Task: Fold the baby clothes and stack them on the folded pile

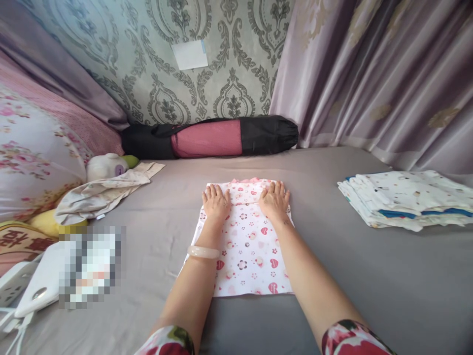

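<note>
A white cloth garment [244, 246] printed with pink hearts and small flowers lies flat in front of me on the grey sheet. Its far end is folded over in a band, and a bit of pink frilled edge [246, 181] peeks out beyond the fold. My left hand [217, 201] presses flat on the left end of that band, fingers spread. On the right end, my right hand [274, 199] rests palm down with its fingers stretched out. A pale bangle [203, 252] circles my left wrist. The cloth beneath both palms is hidden.
Folded printed clothes [406, 197] are stacked at the right. A black and pink rolled bag [207, 139] lies along the wall. At the left are a crumpled beige cloth [103, 192], a white plush toy [107, 166], a floral pillow [33, 153] and a white power strip [16, 281] with cables.
</note>
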`<state>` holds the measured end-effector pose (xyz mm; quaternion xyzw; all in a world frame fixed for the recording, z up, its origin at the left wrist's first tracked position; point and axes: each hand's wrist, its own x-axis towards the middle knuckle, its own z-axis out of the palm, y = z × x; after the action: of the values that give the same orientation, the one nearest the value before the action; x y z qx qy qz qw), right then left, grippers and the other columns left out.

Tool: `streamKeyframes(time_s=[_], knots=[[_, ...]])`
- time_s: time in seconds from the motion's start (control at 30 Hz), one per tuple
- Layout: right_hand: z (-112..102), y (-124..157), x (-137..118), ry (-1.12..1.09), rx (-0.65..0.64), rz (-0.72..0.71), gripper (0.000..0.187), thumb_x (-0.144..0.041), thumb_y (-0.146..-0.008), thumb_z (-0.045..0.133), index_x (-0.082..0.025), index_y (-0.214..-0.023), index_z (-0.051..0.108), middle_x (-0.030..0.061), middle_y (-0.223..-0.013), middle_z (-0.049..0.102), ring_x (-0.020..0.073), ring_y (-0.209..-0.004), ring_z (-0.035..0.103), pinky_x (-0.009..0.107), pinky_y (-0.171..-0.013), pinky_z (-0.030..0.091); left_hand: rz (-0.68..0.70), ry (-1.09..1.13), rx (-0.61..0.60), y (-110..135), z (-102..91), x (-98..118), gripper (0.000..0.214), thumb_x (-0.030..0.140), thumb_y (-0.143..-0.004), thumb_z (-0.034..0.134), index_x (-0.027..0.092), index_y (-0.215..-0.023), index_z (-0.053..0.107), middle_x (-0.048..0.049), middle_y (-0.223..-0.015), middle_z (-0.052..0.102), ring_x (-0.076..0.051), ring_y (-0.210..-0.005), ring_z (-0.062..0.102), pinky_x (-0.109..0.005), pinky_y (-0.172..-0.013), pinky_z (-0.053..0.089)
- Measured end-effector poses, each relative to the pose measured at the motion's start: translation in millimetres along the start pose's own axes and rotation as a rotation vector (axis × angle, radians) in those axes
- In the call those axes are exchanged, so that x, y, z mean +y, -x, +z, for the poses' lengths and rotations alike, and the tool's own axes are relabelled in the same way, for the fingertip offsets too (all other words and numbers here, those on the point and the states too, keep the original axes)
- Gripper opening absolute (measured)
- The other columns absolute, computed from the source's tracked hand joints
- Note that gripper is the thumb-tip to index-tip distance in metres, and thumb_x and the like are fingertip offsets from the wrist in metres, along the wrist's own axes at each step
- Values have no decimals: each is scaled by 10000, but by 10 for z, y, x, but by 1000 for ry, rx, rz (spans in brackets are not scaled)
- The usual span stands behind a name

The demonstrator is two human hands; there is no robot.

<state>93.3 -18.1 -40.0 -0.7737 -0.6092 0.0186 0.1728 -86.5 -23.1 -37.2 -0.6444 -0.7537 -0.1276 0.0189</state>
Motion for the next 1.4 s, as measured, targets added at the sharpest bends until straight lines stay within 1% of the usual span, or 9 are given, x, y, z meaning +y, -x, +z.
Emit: streamKeyframes(time_s=[0.1, 0.2, 0.37, 0.47, 0.63, 0.93, 1.13, 1.27, 1.4], knots=[[14, 2, 1, -13, 22, -4, 572, -295, -964, 251, -4, -1426, 419, 220, -1527, 343, 322, -1433, 249, 531, -1144, 175, 20, 30, 39, -5, 10, 1, 634, 424, -988, 195, 19, -1421, 421, -240, -1489, 399, -348, -1417, 322, -543, -1156, 228], [-24, 15, -29, -6, 47, -27, 555, -287, -967, 263, -28, -1430, 423, 222, -1530, 336, 324, -1437, 239, 549, -1147, 134, 146, 56, 112, -2, 13, 38, 592, 410, -994, 210, 65, -1412, 446, -199, -1488, 423, -306, -1425, 321, -513, -1177, 205], [-67, 64, -131, -6, 32, -296, 534, -296, -990, 237, -106, -1456, 416, 128, -1562, 319, 258, -1454, 209, 491, -1176, 65, 423, 61, 48, 40, -3, 154, 525, 389, -1008, 225, 168, -1438, 430, -99, -1520, 406, -248, -1436, 311, -480, -1193, 186], [-41, 89, -170, -1, -23, -360, 534, -310, -996, 236, -117, -1462, 409, 90, -1558, 339, 248, -1447, 228, 470, -1175, 100, 444, 33, -12, 54, 7, 183, 493, 374, -1006, 263, 180, -1413, 462, -103, -1513, 416, -267, -1413, 352, -503, -1170, 229], [-28, 97, -173, 21, -49, -337, 528, -313, -994, 246, -135, -1462, 413, 72, -1565, 330, 260, -1446, 223, 471, -1166, 130, 448, 33, 11, 38, 54, 157, 488, 378, -1007, 268, 174, -1400, 473, -101, -1513, 418, -270, -1406, 361, -497, -1165, 238], [-80, 100, -134, 8, -114, -406, 548, -393, -1000, 268, -124, -1460, 396, 112, -1588, 263, 252, -1461, 183, 518, -1168, 94, 473, -3, -42, 52, -22, 150, 508, 385, -1008, 239, 173, -1425, 440, -127, -1529, 384, -264, -1424, 326, -508, -1163, 228], [-277, 389, 119, 14, -226, -584, 588, -447, -995, 296, -146, -1499, 335, 120, -1607, 197, 232, -1486, 106, 485, -1187, 67, 575, -64, -94, 236, -96, -63, 565, 418, -1008, 233, 148, -1494, 330, -142, -1576, 280, -268, -1473, 204, -496, -1185, 173], [-433, 684, 342, 2, -283, -691, 590, -456, -995, 302, -176, -1513, 316, 105, -1614, 167, 236, -1487, 106, 476, -1193, 85, 629, -89, -101, 467, -186, -329, 575, 442, -1008, 232, 166, -1506, 311, -129, -1588, 251, -260, -1479, 178, -496, -1197, 119], [-554, 920, 492, -8, -346, -776, 610, -499, -992, 297, -198, -1523, 300, 91, -1613, 167, 239, -1484, 126, 464, -1201, 84, 655, -78, -178, 702, -329, -636, 560, 451, -1008, 242, 209, -1508, 312, -95, -1589, 259, -231, -1476, 193, -466, -1197, 151]])
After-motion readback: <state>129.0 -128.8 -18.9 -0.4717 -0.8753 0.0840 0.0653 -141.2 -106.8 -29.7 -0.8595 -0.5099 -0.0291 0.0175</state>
